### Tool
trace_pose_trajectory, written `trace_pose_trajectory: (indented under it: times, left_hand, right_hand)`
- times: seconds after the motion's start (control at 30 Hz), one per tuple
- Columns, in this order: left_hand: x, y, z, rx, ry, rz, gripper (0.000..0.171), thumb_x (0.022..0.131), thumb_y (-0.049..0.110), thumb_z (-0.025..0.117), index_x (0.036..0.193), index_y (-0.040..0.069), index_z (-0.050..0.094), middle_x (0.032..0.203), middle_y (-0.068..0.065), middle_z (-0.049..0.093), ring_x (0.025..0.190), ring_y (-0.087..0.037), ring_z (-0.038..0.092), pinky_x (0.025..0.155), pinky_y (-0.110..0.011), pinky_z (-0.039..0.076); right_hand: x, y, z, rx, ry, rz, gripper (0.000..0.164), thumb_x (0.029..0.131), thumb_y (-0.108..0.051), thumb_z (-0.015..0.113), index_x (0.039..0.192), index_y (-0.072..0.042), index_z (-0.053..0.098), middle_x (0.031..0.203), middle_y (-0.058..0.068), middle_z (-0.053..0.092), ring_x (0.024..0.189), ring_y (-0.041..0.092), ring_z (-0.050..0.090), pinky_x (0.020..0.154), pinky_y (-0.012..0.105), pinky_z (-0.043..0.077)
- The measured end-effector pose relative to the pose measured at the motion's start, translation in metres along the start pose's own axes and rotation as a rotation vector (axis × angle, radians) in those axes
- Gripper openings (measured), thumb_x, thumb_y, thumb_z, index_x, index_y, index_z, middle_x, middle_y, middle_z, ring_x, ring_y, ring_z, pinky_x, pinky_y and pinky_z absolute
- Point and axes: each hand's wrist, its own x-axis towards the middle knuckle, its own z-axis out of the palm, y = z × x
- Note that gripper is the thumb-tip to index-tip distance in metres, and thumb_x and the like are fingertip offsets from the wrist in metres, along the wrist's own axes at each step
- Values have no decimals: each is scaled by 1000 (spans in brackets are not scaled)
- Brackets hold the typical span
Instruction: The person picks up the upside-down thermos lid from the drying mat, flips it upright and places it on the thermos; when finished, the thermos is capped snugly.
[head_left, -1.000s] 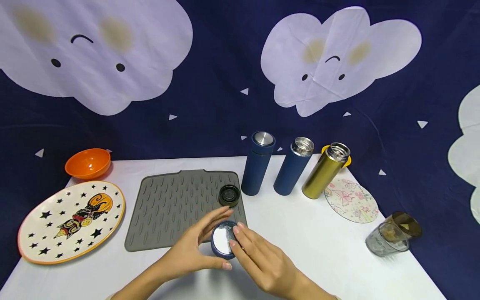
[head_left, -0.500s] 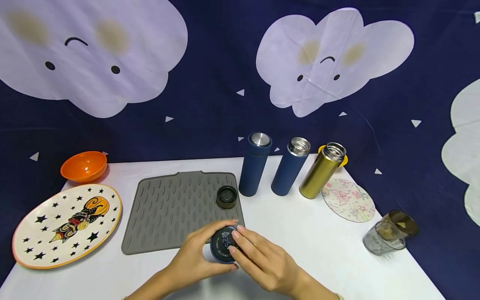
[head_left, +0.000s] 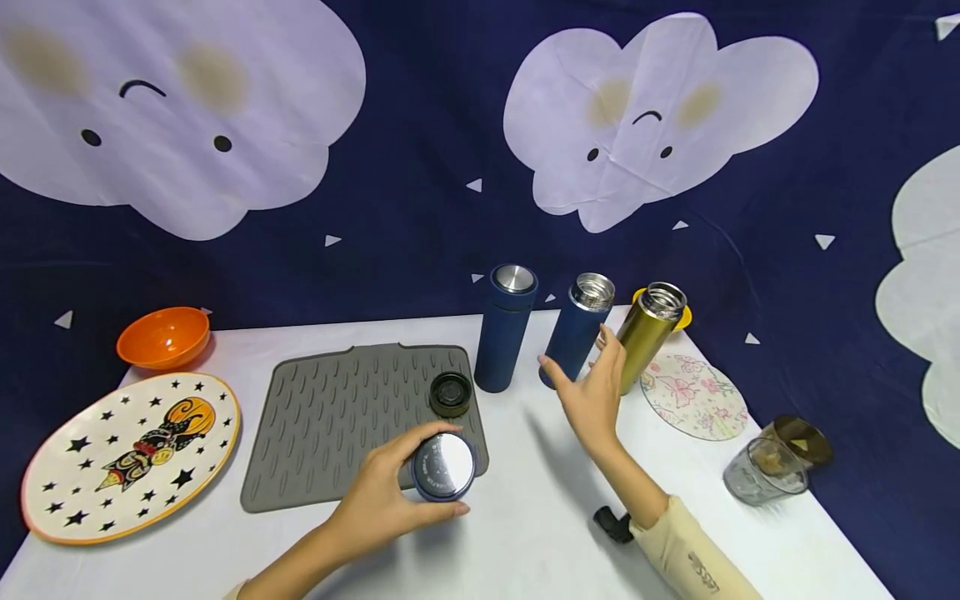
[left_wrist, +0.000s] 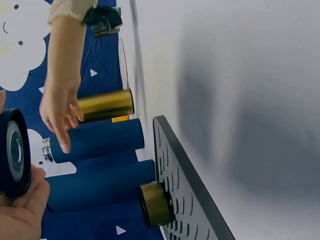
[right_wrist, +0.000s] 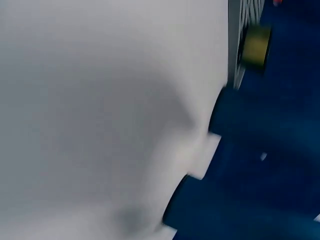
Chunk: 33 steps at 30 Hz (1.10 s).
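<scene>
My left hand (head_left: 390, 483) holds a round dark blue bottle lid (head_left: 444, 467) between thumb and fingers, its shiny top facing up, over the front of the table. In the left wrist view the pale underside of this lid (left_wrist: 16, 152) shows. My right hand (head_left: 596, 392) reaches toward an uncapped navy bottle (head_left: 574, 337), thumb and fingers spread near its sides. That bottle stands upright with a bare steel neck. On its left stands a navy bottle with a steel-topped lid (head_left: 506, 333); on its right is an uncapped gold bottle (head_left: 651, 333).
A grey drying mat (head_left: 352, 425) carries a gold-and-black lid (head_left: 451, 394). To the left are a star-patterned plate (head_left: 52, 450) and an orange bowl (head_left: 163, 337). At the right lie a floral round mat (head_left: 693, 396) and two glass cups (head_left: 765, 475).
My right hand has left the blue lid and moved forward and right to the uncapped navy bottle. The left hand keeps the lid; its lit display no longer shows.
</scene>
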Motion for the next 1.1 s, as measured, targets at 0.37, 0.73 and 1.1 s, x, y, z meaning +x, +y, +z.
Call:
trace_pose_trajectory:
  times: [0.37, 0.73, 1.1]
  left_hand:
    - [12, -2, -4, -69, -43, -83, 72, 67, 31, 92, 131, 24, 59, 122, 12, 66, 106, -10, 64, 91, -31, 54]
    - [42, 1, 2, -116, -64, -92, 72, 68, 31, 92, 131, 25, 58, 126, 7, 65, 103, -12, 66, 91, -31, 55]
    - [82, 14, 0, -222, -57, -37, 69, 72, 16, 90, 133, 17, 57, 127, 0, 63, 104, -15, 67, 89, -29, 56]
  right_hand:
    - [44, 31, 20, 79, 34, 249, 80, 79, -26, 83, 141, -3, 38, 136, 22, 54, 125, 41, 53, 107, 52, 40]
    - [6, 11, -1, 210, -84, 241, 74, 77, -17, 86, 135, -2, 42, 130, 21, 55, 117, 39, 59, 98, 53, 49]
    - [-44, -23, -16, 240, -211, 184, 72, 75, -15, 87, 134, -5, 48, 122, 15, 64, 110, 30, 64, 94, 50, 52]
